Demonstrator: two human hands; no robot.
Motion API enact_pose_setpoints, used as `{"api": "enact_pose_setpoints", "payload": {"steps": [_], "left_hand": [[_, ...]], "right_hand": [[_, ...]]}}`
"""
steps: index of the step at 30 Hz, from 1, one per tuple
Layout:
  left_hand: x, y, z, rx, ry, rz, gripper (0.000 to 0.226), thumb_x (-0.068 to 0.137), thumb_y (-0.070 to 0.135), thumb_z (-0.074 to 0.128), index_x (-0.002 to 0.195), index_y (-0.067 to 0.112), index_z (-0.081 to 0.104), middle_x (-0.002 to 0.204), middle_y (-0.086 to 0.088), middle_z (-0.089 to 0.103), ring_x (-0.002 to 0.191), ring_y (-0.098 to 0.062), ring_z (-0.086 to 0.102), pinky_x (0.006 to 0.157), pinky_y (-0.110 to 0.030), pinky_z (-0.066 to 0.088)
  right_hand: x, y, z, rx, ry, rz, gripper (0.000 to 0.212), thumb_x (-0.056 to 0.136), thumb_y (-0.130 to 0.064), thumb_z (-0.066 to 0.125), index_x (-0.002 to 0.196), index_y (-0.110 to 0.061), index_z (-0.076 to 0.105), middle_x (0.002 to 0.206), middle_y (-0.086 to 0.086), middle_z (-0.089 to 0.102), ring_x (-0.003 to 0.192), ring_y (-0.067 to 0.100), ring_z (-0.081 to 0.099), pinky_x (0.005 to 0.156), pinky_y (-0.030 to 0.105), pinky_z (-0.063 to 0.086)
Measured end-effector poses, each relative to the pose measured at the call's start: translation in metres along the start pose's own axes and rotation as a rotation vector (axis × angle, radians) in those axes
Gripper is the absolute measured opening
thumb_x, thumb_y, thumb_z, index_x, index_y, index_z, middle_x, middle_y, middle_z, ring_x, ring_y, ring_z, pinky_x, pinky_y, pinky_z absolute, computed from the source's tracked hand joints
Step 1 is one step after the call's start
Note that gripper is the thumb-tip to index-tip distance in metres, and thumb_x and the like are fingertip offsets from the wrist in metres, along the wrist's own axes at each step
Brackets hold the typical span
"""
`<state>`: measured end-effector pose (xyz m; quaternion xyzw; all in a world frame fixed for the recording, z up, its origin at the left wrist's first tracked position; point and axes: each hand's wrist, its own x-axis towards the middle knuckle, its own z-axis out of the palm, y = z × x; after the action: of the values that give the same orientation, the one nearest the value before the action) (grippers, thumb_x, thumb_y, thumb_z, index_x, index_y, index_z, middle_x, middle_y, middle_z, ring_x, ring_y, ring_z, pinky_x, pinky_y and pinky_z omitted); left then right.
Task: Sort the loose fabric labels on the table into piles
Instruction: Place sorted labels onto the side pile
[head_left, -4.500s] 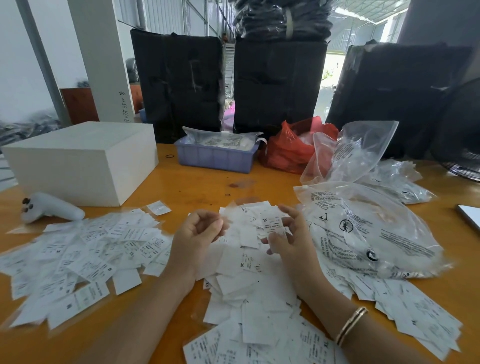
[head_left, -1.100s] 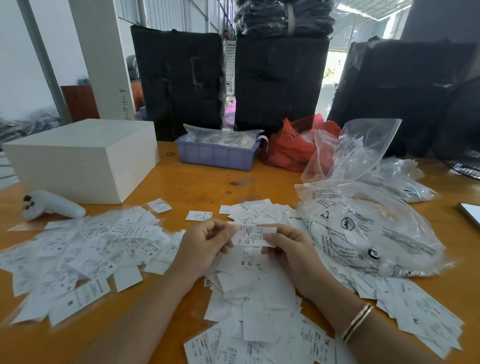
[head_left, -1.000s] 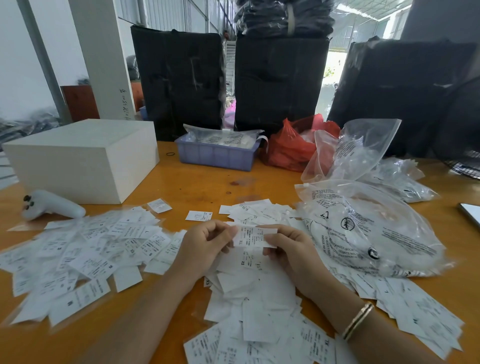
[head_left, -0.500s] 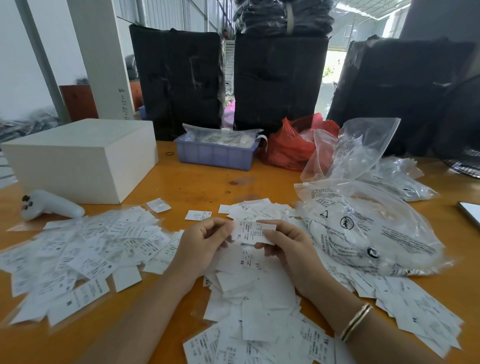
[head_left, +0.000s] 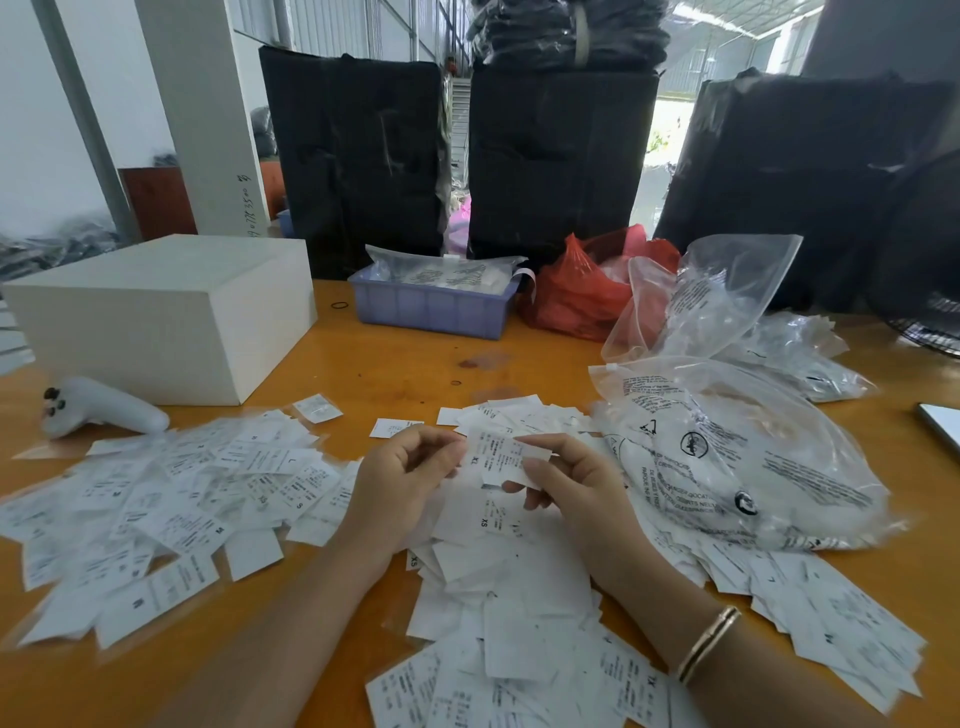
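1. while the held label (head_left: 501, 457) sits between both hands at the middle of the table (head_left: 395, 364), everything else can be placed from it, going left to right.
2. far to its left, by the table edge, lies a white controller (head_left: 98, 408) in front of a white box (head_left: 156, 317).
3. left of the held label spreads the left pile (head_left: 156, 504) of fabric labels, flat and overlapping, with size letters such as m, s and l showing.
4. the left hand (head_left: 400, 483) touches the held label's left edge; its fingers are curled and the thumb and fingertips pinch that edge.
5. the held label itself reads xs. it looks thin, limp and very light, so it should bend and flutter easily; an edge or corner pinch seems the best hold, since the flat face gives little purchase.
6. the right hand (head_left: 566, 488) pinches the label's right side between thumb and curled fingers.
7. beneath and nearer than the held label lies the middle heap (head_left: 498, 597), loose and unsorted by the look of it.
8. right of it rests a clear printed bag (head_left: 727, 457), with more labels (head_left: 841, 634) scattered below it.
9. behind the held label stands a blue tray (head_left: 431, 309), beside a red bag (head_left: 582, 291).
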<state>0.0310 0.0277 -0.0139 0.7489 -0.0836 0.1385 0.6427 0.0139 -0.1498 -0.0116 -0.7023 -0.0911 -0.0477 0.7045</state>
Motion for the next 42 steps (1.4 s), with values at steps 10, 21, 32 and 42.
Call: {"api": "enact_pose_setpoints", "payload": {"steps": [10,21,32,42], "left_hand": [[0.0,0.001,0.001,-0.044,-0.057,-0.035,0.008,0.083,0.016,0.069,0.085,0.023,0.068,0.075,0.027,0.068,0.07,0.012,0.061,0.056,-0.005,0.045],[-0.002,-0.002,-0.003,0.22,-0.182,0.073,0.012,0.082,0.03,0.071,0.088,0.039,0.068,0.081,0.01,0.069,0.068,-0.002,0.061,0.06,-0.017,0.05],[-0.006,0.01,-0.004,0.104,-0.327,-0.039,0.023,0.079,0.026,0.073,0.097,0.037,0.065,0.083,0.018,0.072,0.08,0.005,0.066,0.061,-0.003,0.045],[-0.008,0.006,0.001,0.067,-0.283,-0.034,0.019,0.079,0.028,0.073,0.095,0.036,0.065,0.086,0.015,0.074,0.08,-0.001,0.069,0.06,-0.011,0.049]], "right_hand": [[-0.003,0.002,0.002,-0.154,-0.127,0.029,0.028,0.093,-0.002,0.05,0.096,-0.023,0.069,0.06,-0.005,0.066,0.055,0.005,0.058,0.053,0.014,0.044],[0.001,0.007,0.002,-0.296,-0.029,-0.092,0.015,0.09,-0.018,0.062,0.096,-0.03,0.056,0.046,-0.01,0.048,0.05,0.006,0.051,0.054,0.015,0.041],[-0.003,0.004,0.004,-0.252,-0.085,-0.165,0.024,0.092,-0.012,0.058,0.098,-0.034,0.063,0.051,-0.01,0.047,0.051,0.006,0.047,0.053,0.016,0.042],[-0.002,0.004,0.005,-0.286,-0.053,-0.132,0.019,0.088,-0.009,0.064,0.078,-0.025,0.063,0.065,-0.009,0.069,0.055,0.001,0.056,0.056,0.018,0.045]]}}
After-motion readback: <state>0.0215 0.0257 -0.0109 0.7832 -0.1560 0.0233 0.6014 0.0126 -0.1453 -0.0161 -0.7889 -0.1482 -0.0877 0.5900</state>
